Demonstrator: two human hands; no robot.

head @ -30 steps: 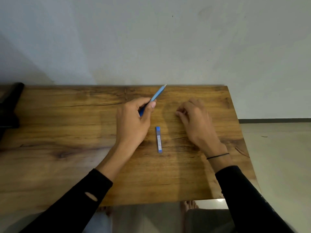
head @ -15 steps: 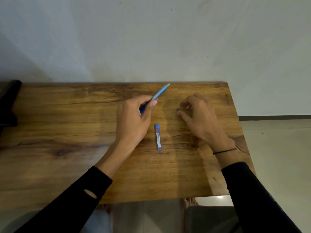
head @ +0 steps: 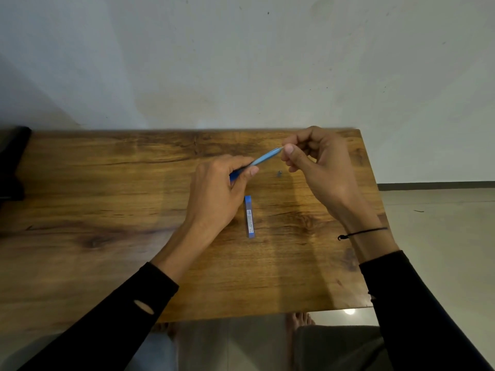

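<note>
My left hand (head: 218,192) grips a blue mechanical pencil (head: 263,159) by its lower barrel, slanting it up to the right over the wooden table (head: 107,223). My right hand (head: 318,164) is raised at the pencil's upper end, thumb and fingers pinched at its tip. What the fingertips hold is too small to tell. A small dark piece (head: 279,173) lies on the table under the right hand. A slim blue lead case (head: 249,216) with a white label lies flat between my hands.
A black object (head: 12,162) stands at the table's far left edge. The table backs onto a pale wall (head: 241,62). Its right edge drops to a tiled floor (head: 442,236), and my legs and bare feet show below the near edge.
My right hand lifted off the table and moved up to the pencil's upper end, leaving the small dark piece on the wood. The left hand tilted the pencil slightly toward it.
</note>
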